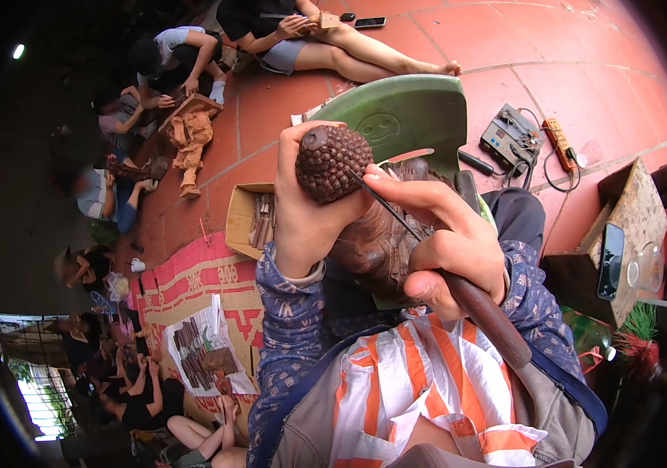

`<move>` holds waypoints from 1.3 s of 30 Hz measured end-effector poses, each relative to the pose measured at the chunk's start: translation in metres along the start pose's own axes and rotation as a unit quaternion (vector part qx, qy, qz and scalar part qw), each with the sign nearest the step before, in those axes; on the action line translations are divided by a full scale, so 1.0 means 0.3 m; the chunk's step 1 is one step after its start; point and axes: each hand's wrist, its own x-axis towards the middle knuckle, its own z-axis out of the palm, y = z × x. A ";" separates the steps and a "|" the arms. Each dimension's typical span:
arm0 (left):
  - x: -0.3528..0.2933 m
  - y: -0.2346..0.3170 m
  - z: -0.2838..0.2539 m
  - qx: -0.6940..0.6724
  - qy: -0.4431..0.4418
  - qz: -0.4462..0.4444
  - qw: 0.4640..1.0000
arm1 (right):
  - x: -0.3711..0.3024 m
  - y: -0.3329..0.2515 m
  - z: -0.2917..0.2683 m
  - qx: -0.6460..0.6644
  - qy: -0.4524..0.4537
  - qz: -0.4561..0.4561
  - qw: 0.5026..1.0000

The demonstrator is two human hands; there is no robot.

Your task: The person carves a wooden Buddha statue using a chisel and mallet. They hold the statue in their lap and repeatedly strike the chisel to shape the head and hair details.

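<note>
Head view. A green plastic chair stands at upper centre of the frame on the red tiled floor. Right of it lie a grey electrical unit and an orange power strip. At right edge, a wooden block carries a dark phone and a clear glass. An open cardboard box of tools sits left of centre; below it a patterned mat holds a sheet with dark chisels. Other people sit along the left and top edges, one group around a pale wooden figure.

The dark wooden carving, with a knobbed rounded top, is at frame centre, just in front of the chair. The left hand is clenched around the carving from the left, thumb over the top. The right hand grasps a chisel by its brown handle; the thin blade touches the carving's right side. Both forearms rise from the lower edge in blue patterned sleeves.
</note>
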 end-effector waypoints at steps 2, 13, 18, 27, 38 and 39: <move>0.003 -0.003 -0.002 0.002 0.001 0.001 1.000 | 0.002 0.004 0.010 -0.027 -0.004 -0.010 1.000; 0.005 -0.008 0.002 0.000 0.005 0.012 1.000 | 0.008 -0.010 0.013 -0.063 -0.026 0.002 0.998; 0.005 -0.016 0.006 -0.016 0.007 0.015 1.000 | -0.004 0.002 0.059 -0.111 0.001 -0.023 0.994; 0.005 -0.011 0.011 0.002 0.010 0.018 1.000 | -0.030 0.048 0.133 -0.089 0.100 -0.042 0.990; 0.007 -0.012 0.004 0.005 0.005 0.014 1.000 | -0.039 0.083 0.140 -0.023 0.135 -0.055 0.989; 0.006 -0.011 -0.001 0.005 -0.004 0.018 1.000 | -0.044 0.080 0.119 0.045 0.136 -0.058 0.988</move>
